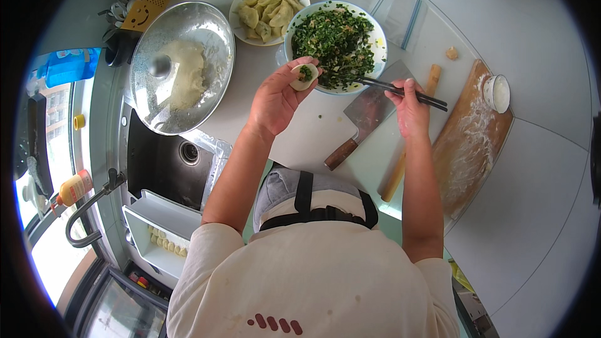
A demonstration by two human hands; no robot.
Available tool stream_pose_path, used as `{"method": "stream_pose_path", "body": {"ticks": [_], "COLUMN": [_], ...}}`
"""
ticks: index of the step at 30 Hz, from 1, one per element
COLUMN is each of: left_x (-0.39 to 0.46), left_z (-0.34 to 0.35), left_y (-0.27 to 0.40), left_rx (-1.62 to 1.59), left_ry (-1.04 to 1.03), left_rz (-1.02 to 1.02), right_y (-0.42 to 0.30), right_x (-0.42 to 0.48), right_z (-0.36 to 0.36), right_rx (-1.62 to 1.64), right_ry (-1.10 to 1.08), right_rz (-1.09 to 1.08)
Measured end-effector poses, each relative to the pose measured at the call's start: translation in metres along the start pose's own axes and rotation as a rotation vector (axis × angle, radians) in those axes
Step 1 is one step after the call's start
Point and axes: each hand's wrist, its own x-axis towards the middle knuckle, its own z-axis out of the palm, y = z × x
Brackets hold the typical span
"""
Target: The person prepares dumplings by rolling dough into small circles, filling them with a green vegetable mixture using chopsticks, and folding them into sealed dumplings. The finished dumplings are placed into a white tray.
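Note:
A round dumpling wrapper rests on the fingers of my left hand, with a small heap of green filling on it. My right hand grips a pair of black chopsticks, whose tips reach to the rim of a white bowl. Chopped greens mixed with bits of other filling fill much of that bowl. Under the chopsticks lies a cleaver with a wooden handle. A wooden rolling pin is partly hidden by my right forearm.
A plate of cooked-looking dumplings stands behind the bowl. To the left, a glass lid covers dough, beside the sink and a white bin of dumplings. At right are a floured board, a small cup and zip bags.

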Motion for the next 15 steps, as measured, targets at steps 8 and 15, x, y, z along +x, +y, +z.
{"method": "stream_pose_path", "body": {"ticks": [8, 15], "left_x": [0.001, 0.002], "left_z": [0.001, 0.002], "left_y": [-0.008, -0.009], "left_rx": [0.104, 0.143], "left_ry": [0.028, 0.019], "left_rz": [0.025, 0.050], "right_y": [-0.028, -0.025], "right_x": [-0.008, -0.011], "right_z": [0.015, 0.036], "right_rx": [-0.283, -0.361], "right_ry": [-0.060, -0.108], "right_rz": [-0.115, -0.097]}}
